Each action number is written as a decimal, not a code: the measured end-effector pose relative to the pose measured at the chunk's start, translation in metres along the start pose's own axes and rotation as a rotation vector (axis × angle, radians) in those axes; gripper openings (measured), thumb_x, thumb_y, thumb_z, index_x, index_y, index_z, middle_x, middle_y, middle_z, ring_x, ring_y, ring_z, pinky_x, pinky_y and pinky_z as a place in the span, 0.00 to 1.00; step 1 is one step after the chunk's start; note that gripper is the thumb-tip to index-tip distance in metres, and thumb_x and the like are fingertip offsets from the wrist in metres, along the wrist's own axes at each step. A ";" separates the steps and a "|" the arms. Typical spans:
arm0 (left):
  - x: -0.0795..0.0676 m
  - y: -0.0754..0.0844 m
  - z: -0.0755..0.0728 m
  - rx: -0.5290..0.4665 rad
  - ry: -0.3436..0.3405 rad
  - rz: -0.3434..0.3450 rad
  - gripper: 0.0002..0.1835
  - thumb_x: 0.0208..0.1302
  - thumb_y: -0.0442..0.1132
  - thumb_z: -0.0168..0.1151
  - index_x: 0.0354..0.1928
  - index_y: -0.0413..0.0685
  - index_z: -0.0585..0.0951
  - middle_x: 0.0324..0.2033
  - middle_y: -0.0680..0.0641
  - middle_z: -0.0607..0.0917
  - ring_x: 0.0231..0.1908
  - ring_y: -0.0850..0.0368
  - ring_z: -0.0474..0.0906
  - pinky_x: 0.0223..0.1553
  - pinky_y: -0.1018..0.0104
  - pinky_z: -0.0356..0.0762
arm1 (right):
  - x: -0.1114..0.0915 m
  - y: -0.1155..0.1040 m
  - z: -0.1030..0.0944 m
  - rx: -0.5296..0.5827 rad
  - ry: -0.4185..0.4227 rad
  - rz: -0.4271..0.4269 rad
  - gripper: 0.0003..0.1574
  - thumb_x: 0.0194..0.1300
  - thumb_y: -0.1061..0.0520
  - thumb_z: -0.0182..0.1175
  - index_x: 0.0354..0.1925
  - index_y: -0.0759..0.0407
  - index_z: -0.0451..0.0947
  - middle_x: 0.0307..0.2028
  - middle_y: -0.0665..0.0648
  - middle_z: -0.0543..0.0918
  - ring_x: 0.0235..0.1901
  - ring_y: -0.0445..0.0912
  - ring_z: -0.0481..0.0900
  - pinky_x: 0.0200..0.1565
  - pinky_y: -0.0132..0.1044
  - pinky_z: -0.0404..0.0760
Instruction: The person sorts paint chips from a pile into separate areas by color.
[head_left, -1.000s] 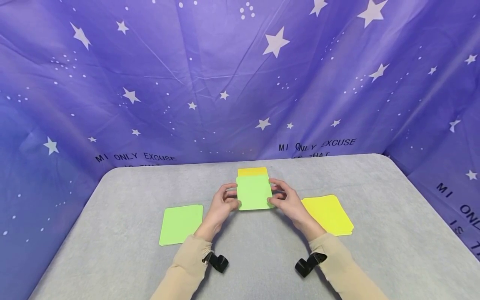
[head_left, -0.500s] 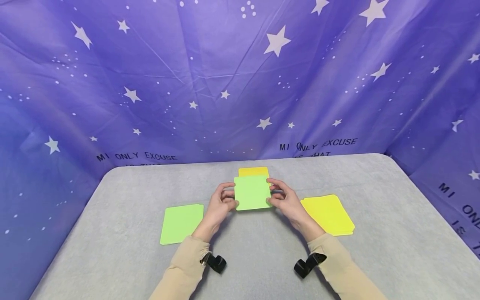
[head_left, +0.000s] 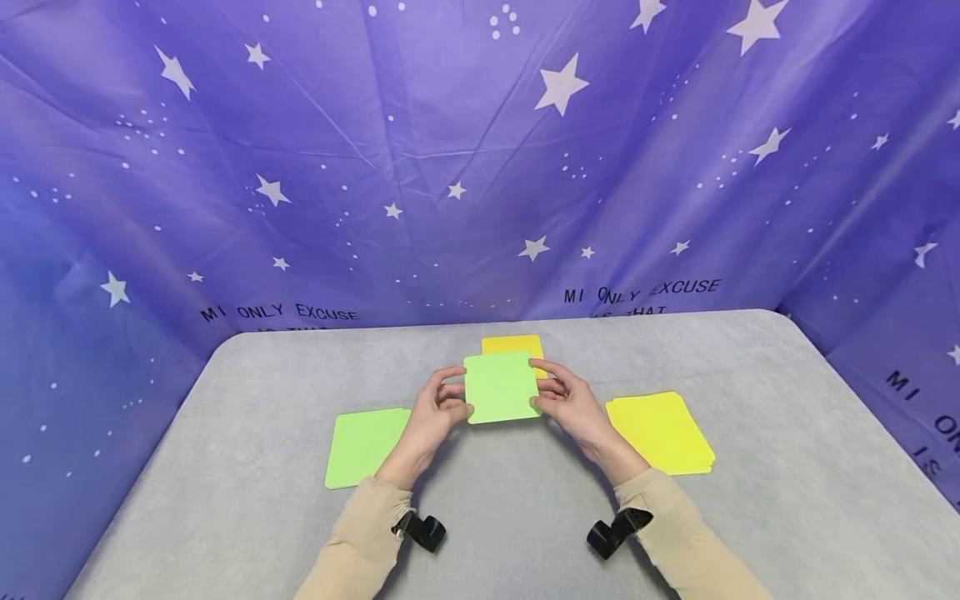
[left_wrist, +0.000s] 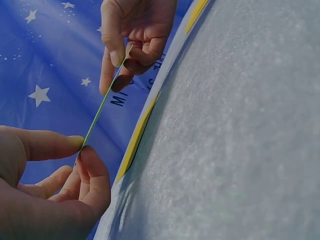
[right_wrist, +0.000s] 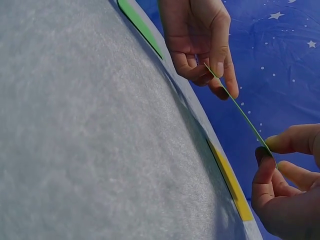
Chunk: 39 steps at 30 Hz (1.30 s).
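A square green card (head_left: 501,387) with rounded corners is held up off the table between both hands. My left hand (head_left: 433,412) pinches its left edge, thumb near the lower corner and a finger near the upper one. On the opposite edge my right hand (head_left: 573,408) pinches it the same way. In the left wrist view the green card (left_wrist: 100,107) appears edge-on as a thin line, with a gap between it and the table. Behind it lies a yellow card (head_left: 513,343), partly covered from the head view.
A stack of green cards (head_left: 363,446) lies to the left, its right side partly hidden by my left arm. To the right sits a slightly uneven stack of yellow cards (head_left: 663,433). The grey table (head_left: 517,517) ends at a purple star-patterned curtain (head_left: 420,150).
Both hands have shifted the green card slightly left relative to the yellow card, so more of the yellow card's right side shows. The grips stay the same, and the head view turned a little.
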<state>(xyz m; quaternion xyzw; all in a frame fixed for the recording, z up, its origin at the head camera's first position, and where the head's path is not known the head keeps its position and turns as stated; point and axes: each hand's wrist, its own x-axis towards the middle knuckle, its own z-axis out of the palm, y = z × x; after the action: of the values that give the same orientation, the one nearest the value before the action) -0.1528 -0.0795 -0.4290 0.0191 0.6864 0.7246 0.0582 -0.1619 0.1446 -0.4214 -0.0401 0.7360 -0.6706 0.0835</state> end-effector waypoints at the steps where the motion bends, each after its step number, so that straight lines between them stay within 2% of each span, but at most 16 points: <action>1: 0.000 0.000 0.000 -0.010 -0.001 -0.005 0.31 0.54 0.19 0.57 0.62 0.38 0.68 0.42 0.40 0.78 0.34 0.62 0.77 0.37 0.68 0.74 | 0.000 0.000 0.000 0.001 0.000 -0.002 0.38 0.58 0.72 0.59 0.66 0.63 0.66 0.46 0.63 0.77 0.42 0.44 0.74 0.43 0.28 0.75; 8: -0.003 0.000 -0.003 -0.028 -0.006 -0.015 0.31 0.54 0.20 0.58 0.62 0.38 0.68 0.38 0.44 0.80 0.33 0.61 0.75 0.36 0.69 0.74 | 0.001 0.000 0.003 0.015 -0.007 0.000 0.38 0.57 0.72 0.59 0.66 0.64 0.66 0.47 0.65 0.77 0.41 0.44 0.75 0.41 0.28 0.76; 17: -0.009 -0.001 -0.015 -0.040 -0.018 -0.047 0.31 0.55 0.19 0.57 0.63 0.38 0.67 0.39 0.42 0.81 0.31 0.61 0.77 0.34 0.68 0.76 | -0.001 0.002 0.013 0.033 -0.038 -0.001 0.38 0.57 0.73 0.59 0.66 0.66 0.66 0.46 0.66 0.78 0.36 0.41 0.74 0.37 0.28 0.75; 25: -0.017 -0.001 -0.033 0.036 -0.015 -0.050 0.31 0.55 0.20 0.57 0.63 0.38 0.67 0.39 0.42 0.82 0.35 0.58 0.79 0.35 0.67 0.76 | -0.003 0.002 0.031 0.067 -0.076 -0.031 0.38 0.56 0.75 0.58 0.66 0.70 0.64 0.43 0.65 0.79 0.30 0.37 0.69 0.32 0.25 0.70; 32: -0.026 0.005 -0.050 0.080 -0.031 -0.083 0.32 0.56 0.21 0.57 0.65 0.39 0.66 0.41 0.42 0.80 0.36 0.57 0.78 0.35 0.69 0.74 | -0.006 0.001 0.047 0.096 -0.115 -0.050 0.37 0.56 0.76 0.57 0.65 0.72 0.64 0.37 0.60 0.77 0.29 0.38 0.68 0.32 0.26 0.70; 39: -0.036 0.005 -0.066 0.186 0.014 -0.092 0.32 0.56 0.24 0.60 0.65 0.41 0.67 0.48 0.38 0.77 0.38 0.54 0.80 0.39 0.65 0.74 | -0.007 0.002 0.063 0.125 -0.160 -0.047 0.37 0.56 0.76 0.56 0.65 0.73 0.62 0.35 0.56 0.72 0.27 0.36 0.64 0.31 0.25 0.67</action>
<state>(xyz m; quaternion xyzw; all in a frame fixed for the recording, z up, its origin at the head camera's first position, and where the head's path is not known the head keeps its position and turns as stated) -0.1249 -0.1490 -0.4255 -0.0122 0.7511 0.6546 0.0849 -0.1442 0.0839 -0.4288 -0.1052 0.6828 -0.7115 0.1286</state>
